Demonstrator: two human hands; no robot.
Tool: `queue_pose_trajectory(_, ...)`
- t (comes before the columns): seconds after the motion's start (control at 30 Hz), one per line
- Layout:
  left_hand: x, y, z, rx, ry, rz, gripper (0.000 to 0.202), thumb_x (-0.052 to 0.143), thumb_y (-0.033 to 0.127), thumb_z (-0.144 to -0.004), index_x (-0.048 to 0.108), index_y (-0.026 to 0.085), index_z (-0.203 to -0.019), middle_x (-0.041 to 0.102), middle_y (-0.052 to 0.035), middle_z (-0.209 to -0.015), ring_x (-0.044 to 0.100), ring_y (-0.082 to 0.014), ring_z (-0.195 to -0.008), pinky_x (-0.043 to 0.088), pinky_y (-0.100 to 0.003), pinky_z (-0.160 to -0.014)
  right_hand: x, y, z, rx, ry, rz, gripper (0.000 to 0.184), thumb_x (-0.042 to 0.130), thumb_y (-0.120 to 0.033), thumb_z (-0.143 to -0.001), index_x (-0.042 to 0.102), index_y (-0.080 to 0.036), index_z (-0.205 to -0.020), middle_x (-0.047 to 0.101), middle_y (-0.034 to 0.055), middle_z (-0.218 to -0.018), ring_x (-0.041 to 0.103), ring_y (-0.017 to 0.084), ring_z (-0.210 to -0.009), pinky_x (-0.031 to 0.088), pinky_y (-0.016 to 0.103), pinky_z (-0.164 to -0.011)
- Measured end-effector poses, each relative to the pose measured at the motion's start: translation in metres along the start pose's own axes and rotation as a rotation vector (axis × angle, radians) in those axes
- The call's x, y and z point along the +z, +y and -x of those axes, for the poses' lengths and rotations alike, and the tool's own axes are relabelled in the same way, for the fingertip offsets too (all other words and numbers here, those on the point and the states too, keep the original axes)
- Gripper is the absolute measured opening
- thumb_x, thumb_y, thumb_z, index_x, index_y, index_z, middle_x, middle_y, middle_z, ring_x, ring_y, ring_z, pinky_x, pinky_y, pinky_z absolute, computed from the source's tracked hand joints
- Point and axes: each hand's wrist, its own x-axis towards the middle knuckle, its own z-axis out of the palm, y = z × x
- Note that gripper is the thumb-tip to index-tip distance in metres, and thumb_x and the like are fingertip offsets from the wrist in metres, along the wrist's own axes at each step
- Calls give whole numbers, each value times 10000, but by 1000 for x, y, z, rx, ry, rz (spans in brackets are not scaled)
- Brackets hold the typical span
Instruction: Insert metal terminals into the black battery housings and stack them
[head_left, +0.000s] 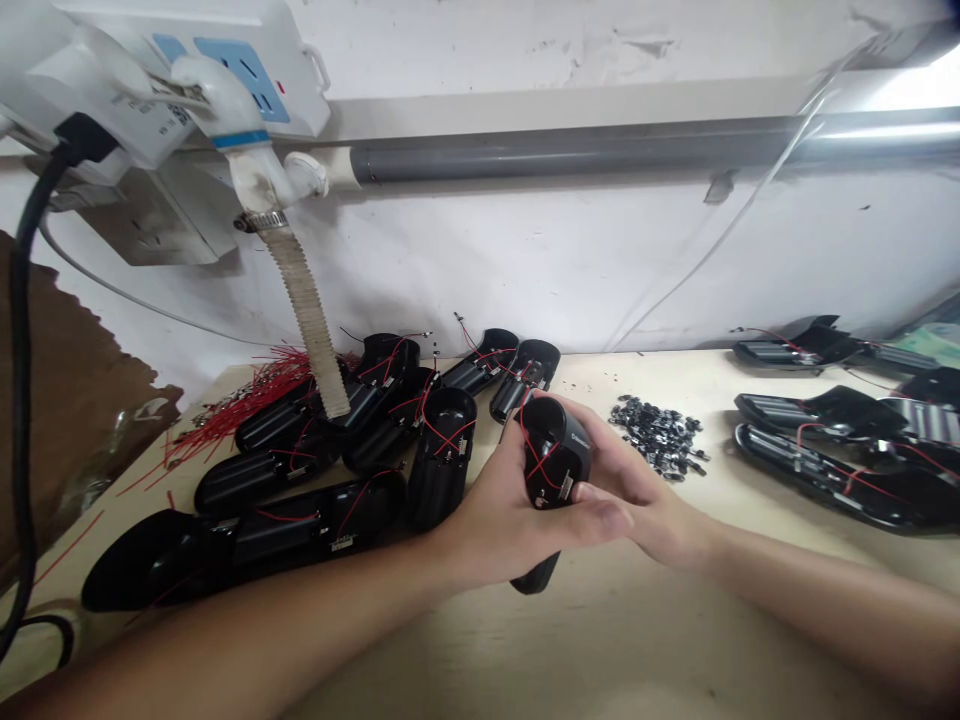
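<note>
Both my hands are wrapped round one black plastic housing (pixel 559 445) above the front middle of the table. Red wires cross inside its hollow upper end, and its lower end sticks out below my hands. My left hand (pixel 506 515) grips it from the left, its thumb lying across the front. My right hand (pixel 641 490) closes round the right side, with the thumb near the housing's lower edge. What my fingertips touch behind the housing is hidden. Close to my left hand stands another black housing (pixel 442 460) with crossed red wires.
More wired housings (pixel 300 530) lie at the left, beside a bundle of red wires (pixel 259 400). A heap of small metal parts (pixel 660 435) sits right of centre. Further housings (pixel 847 470) lie at the right. A ribbed hose (pixel 304 310) hangs down over the left group.
</note>
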Motion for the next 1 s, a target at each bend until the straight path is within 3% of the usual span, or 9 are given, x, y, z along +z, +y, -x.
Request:
queue_pose_trajectory(0.17,0,0,1,-7,12,-44,687,956,369,-804,504,228,-1302,678,-116,-1326,673,-334,-1289,564,-522,-1104,1,3,2,-1,26,47,630,694,-335,-1081,443,-474,-1642,586,37,-1440,608,188,-1283,520,316,-1101)
queue_pose_trajectory(0.27,2,0,2,-30,18,-46,706,950,375,-816,506,240,-1348,698,-106,-1314,695,-322,-1259,582,-509,-1073,2,3,4,29,36,42,650,718,-401,-1060,431,-459,-1640,591,45,-1381,627,210,-1228,548,338,-1049)
queue_pose_trajectory(0.4,3,-1,3,-51,51,-106,685,937,385,-831,535,241,-1367,734,-79,-1215,726,-293,-1158,603,-477,-996,4,-2,5,52,51,39,661,722,-494,-1038,436,-426,-1630,603,42,-1196,635,210,-1008,579,387,-1003)
queue_pose_trajectory(0.6,4,1,3,-56,90,-160,585,904,339,-846,559,216,-1302,746,-72,-1154,731,-274,-1087,609,-450,-933,10,-7,4,38,71,56,587,700,-440,-1060,464,-446,-1597,614,55,-1256,635,224,-1115,587,369,-1009)
queue_pose_trajectory(0.8,4,0,4,60,19,-102,556,852,260,-898,525,218,-1346,732,-86,-1287,717,-262,-1202,588,-448,-1052,18,-6,9,26,104,69,553,662,-399,-1084,464,-491,-1592,645,42,-1279,653,206,-1083,597,342,-997)
queue_pose_trajectory(1.0,2,-5,6,40,34,-151,558,870,309,-897,550,225,-1346,733,-78,-1243,723,-271,-1169,597,-450,-1015,19,-6,9,-2,105,84,560,655,-378,-1085,461,-497,-1596,664,27,-1180,665,206,-999,607,359,-970)
